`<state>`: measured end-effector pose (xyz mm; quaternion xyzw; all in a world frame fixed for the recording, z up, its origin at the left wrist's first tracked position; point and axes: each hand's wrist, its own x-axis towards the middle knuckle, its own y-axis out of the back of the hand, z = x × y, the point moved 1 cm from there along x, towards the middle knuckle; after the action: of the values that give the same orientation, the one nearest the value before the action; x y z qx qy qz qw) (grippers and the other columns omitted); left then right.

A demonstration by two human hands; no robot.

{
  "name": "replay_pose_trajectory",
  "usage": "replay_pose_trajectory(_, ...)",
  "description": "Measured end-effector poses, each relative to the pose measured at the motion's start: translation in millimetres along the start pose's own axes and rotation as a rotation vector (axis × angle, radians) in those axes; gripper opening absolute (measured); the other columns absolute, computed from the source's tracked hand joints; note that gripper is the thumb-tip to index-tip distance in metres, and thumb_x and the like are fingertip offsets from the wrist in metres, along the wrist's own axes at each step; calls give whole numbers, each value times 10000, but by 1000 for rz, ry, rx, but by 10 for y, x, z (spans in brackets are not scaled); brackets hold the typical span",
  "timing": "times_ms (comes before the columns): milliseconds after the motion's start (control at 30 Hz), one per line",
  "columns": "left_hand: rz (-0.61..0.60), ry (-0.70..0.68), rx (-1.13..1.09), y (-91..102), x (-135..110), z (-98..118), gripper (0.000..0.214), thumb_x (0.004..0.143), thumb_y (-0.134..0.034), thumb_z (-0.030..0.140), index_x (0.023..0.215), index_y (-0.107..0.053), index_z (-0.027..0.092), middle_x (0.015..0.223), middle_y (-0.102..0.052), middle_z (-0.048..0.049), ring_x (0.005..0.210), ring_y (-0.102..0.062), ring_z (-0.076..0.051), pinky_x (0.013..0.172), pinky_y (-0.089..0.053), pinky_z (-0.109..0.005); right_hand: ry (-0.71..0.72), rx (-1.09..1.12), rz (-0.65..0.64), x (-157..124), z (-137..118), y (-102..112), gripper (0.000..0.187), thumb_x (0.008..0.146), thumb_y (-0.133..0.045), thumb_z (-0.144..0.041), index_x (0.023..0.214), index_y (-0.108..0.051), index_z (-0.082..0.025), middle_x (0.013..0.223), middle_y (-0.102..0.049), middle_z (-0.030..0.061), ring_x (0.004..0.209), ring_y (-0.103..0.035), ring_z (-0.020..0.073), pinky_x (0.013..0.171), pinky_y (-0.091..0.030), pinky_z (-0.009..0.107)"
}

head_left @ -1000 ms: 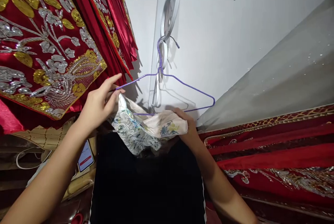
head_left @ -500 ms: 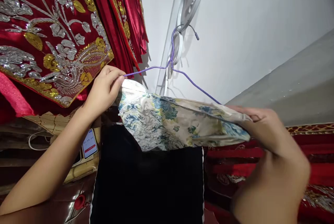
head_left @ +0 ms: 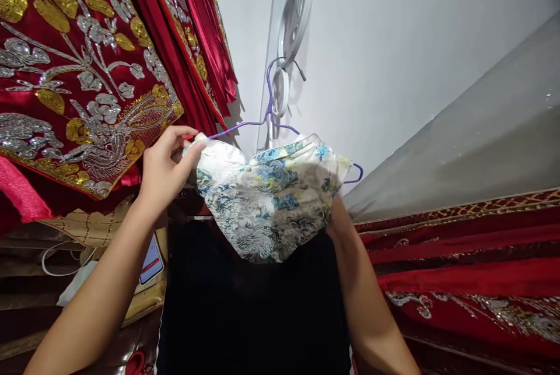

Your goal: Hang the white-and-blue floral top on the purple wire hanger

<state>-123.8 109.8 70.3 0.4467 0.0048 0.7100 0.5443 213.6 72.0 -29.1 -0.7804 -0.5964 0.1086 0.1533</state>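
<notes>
A purple wire hanger (head_left: 268,112) hangs from a white wall hook (head_left: 292,31). A cream floral garment (head_left: 266,197) with blue and green print is draped over the hanger. My left hand (head_left: 165,168) pinches the garment's left top corner at the hanger's left end. My right hand (head_left: 336,217) is under the garment's right side; its fingers are hidden by the cloth. A black cloth (head_left: 254,311) hangs below the garment.
Red drapes with gold and silver sequin embroidery (head_left: 74,72) hang at the left. More red embroidered fabric (head_left: 459,264) runs along the right. A phone (head_left: 151,261) and a white cable (head_left: 56,252) lie at lower left. The white wall (head_left: 394,60) is behind.
My right hand, which had stretched the garment far to the right, has come back in under it. The garment now lies bunched over the hanger's right arm. The left hand stayed put.
</notes>
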Motion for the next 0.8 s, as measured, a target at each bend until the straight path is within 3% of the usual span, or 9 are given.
replay_pose_trajectory(100,6,72,-16,36,-118,-100,262,888,-631,416,1005,-687,189,886,-699,-25,756,-619,-151,684,-483,-255,41,89,-8,4,-113,233,542,801,-584,-743,888,-702,-221,899,-704,55,896,-685,225,790,-577,340)
replay_pose_trajectory(200,16,102,-21,21,-179,-77,270,892,-621,428,992,-697,189,864,-696,-17,723,-597,-142,664,-468,-252,182,43,48,96,-419,289,466,780,-660,-686,840,-677,-224,753,-641,16,732,-660,170,679,-560,290)
replay_pose_trajectory(400,-18,83,-44,-53,-10,71,302,911,-588,444,1066,-662,196,936,-695,-33,809,-619,-163,733,-486,-267,417,-181,17,96,-950,-253,376,897,-579,-578,964,-698,-228,786,-626,27,734,-641,161,610,-527,270)
replay_pose_trajectory(500,-31,55,3,-78,33,97,266,915,-592,429,1021,-675,199,925,-697,-27,779,-609,-154,728,-471,-260,401,-330,-233,-184,-1020,-467,362,941,-540,-527,1068,-718,-239,872,-666,39,804,-655,167,682,-548,287)
replay_pose_trajectory(567,-90,64,-34,-98,-10,104,248,927,-582,418,960,-684,194,892,-696,-26,781,-617,-158,735,-473,-265,308,-446,-632,-396,-983,-495,357,874,-667,-487,1131,-717,-244,982,-693,41,888,-664,186,786,-555,314)
replay_pose_trajectory(667,-268,61,-190,-146,-157,152,254,956,-550,400,910,-686,191,895,-702,-42,858,-647,-186,804,-499,-301,44,-478,-1281,-564,-815,-383,560,755,-797,-469,1243,-678,-220,1138,-700,67,1027,-661,235,941,-525,368)
replay_pose_trajectory(700,-331,20,-221,-168,-213,192,257,963,-543,394,899,-695,196,905,-704,-48,886,-647,-196,837,-501,-322,-26,-445,-1354,-551,-736,-334,563,779,-771,-486,1258,-668,-208,1161,-700,79,1054,-659,241,967,-516,382)
replay_pose_trajectory(733,-394,-45,-234,-191,-266,245,268,969,-533,392,891,-706,203,911,-706,-53,911,-640,-206,873,-496,-346,-59,-417,-1314,-503,-644,-294,524,833,-713,-500,1262,-662,-203,1183,-696,87,1081,-655,242,988,-507,391)
replay_pose_trajectory(800,-502,-207,-247,-247,-360,383,328,989,-487,413,891,-732,219,934,-705,-71,971,-619,-230,956,-467,-401,-13,-432,-990,-346,-429,-255,461,924,-595,-502,1295,-635,-232,1287,-654,90,1181,-613,245,1037,-476,408)
